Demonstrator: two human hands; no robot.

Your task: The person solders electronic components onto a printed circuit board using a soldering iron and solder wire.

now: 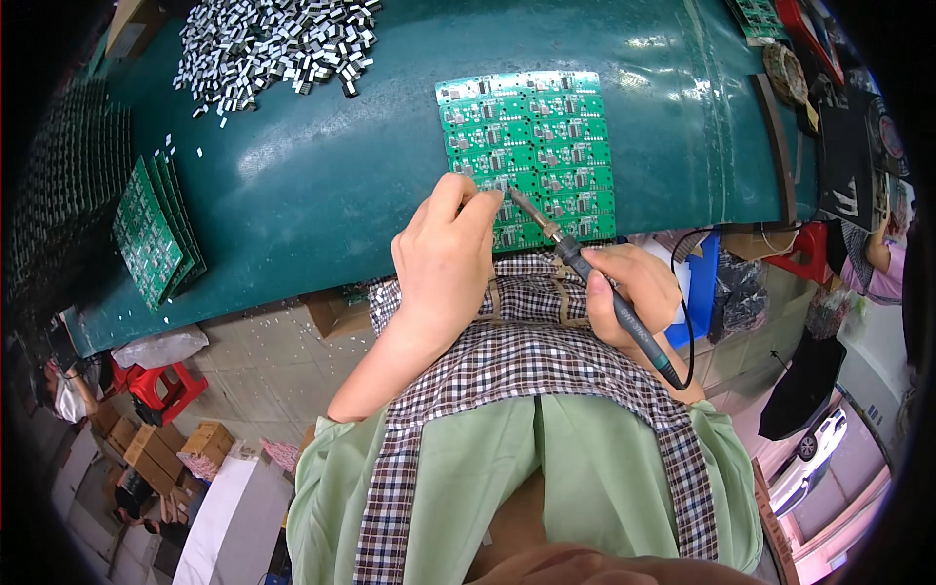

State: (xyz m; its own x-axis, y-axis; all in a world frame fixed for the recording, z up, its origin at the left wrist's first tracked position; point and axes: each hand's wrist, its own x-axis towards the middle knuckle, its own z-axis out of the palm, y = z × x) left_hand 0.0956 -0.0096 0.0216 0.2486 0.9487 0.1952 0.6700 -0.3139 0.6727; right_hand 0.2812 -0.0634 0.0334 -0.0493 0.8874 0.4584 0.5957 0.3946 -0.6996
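A green circuit board panel [572,156], divided into rows of small identical boards, lies at the table's near edge in front of me. My right hand [634,288] grips a soldering iron [624,314] by its dark handle, and the metal tip points up and left onto the panel. Over the panel's lower left part is my left hand [444,244], its fingers bent and pinched together close to the iron's tip. Whatever those fingertips may hold is hidden or too small to make out. A black cord loops from the handle's rear end.
A heap of small black-and-silver parts [278,49] covers the table's far left. Several green panels [156,234] stand on edge at the left, beside a tall stack of boards [68,185]. A dark bar [773,146] lies at the right, and red stools [166,390] stand below the table.
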